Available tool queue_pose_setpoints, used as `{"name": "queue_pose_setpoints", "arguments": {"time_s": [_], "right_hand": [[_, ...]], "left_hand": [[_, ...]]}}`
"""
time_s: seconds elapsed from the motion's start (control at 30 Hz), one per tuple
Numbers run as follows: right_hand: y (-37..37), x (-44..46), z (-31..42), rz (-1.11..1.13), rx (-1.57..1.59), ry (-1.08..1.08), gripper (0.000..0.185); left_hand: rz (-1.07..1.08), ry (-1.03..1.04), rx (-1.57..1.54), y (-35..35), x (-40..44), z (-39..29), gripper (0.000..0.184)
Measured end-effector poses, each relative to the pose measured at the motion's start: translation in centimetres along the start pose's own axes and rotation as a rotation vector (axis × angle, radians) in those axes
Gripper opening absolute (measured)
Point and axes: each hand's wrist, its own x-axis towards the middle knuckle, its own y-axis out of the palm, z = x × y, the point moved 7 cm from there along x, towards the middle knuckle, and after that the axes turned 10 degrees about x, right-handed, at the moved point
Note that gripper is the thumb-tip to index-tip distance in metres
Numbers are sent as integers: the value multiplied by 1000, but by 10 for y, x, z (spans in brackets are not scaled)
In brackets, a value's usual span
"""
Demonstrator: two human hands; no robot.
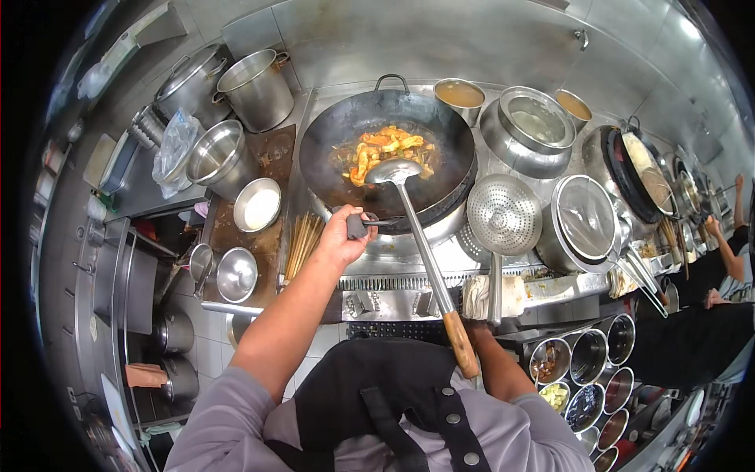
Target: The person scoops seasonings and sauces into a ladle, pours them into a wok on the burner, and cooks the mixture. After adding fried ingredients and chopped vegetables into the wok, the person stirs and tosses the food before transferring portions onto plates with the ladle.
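Observation:
A large dark wok [330,126] sits on the burner ahead of me, with orange and yellow pieces of food [389,149] in its middle. My left hand [346,236] is closed round the wok's near handle, with a dark grey cloth [358,228] at the grip. The bowl of a long ladle [425,244] rests inside the wok, its wooden handle leaning out over the near rim toward my apron. My right hand [478,334] is low at the stove's front edge, beside the ladle handle and under a folded cloth [499,297]; its fingers are hidden.
A perforated skimmer [504,214] and a mesh strainer [586,216] lie to the right. Behind stand a steel pot [523,149] and a container of brown liquid [460,94]. Left are a bowl of white contents [257,206] and bamboo sticks [303,244]. Co-workers' arms [727,252] show far right.

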Motion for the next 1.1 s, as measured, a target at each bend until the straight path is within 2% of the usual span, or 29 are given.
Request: {"name": "queue_pose_setpoints", "arguments": {"time_s": [0.03,0.1,0.23,0.3,0.37,0.43,0.5,0.57,0.6,0.67,0.7,0.77,0.8,0.87,0.9,0.97,1.03,1.1], "right_hand": [[-10,-5,9,0,-2,-2,51],[-23,-18,17,231,-20,107,52],[-68,-74,43,139,99,70,53],[-91,-111,71,-224,23,-325,56],[-89,-148,67,-67,321,-212,50],[-187,-252,147,1,1056,-139,43],[-223,-298,169,-12,1476,-179,44],[-281,-322,218,-94,1353,-421,54],[-297,-313,237,-114,1356,-419,54],[-318,-304,277,-200,429,-438,66],[-320,-300,276,-207,426,-430,66],[-323,-286,268,-332,257,-326,77],[-337,-308,269,-350,255,-325,77],[-348,-365,256,-114,446,-187,67],[-352,-367,247,-113,443,-183,67],[-340,-365,231,26,822,-91,60],[-338,-332,236,-114,733,-112,59],[-329,-283,241,-138,783,-133,60]], "left_hand": [[0,-4,5,-1,0,1,13],[-6,-24,-9,-5,5,2,13],[-8,-40,-35,-7,6,3,10],[-2,-14,-1,-1,1,2,10],[-1,15,32,0,-1,-1,10],[24,8,41,-1,-1,0,10],[12,-13,18,0,-1,1,10],[-30,-25,-6,0,2,1,12],[-42,-22,13,5,-2,-1,13],[-22,-88,-3,-3,12,-1,11],[-15,-141,-26,-8,17,3,9],[-7,-97,84,-6,3,7,6],[-1,-86,103,3,-23,10,5],[-64,-83,128,20,-66,13,5],[-63,-86,125,15,-58,15,5],[-15,-86,100,-1,-34,26,5],[-9,-20,127,-4,-28,27,4],[80,52,67,-19,-25,36,4]]}}
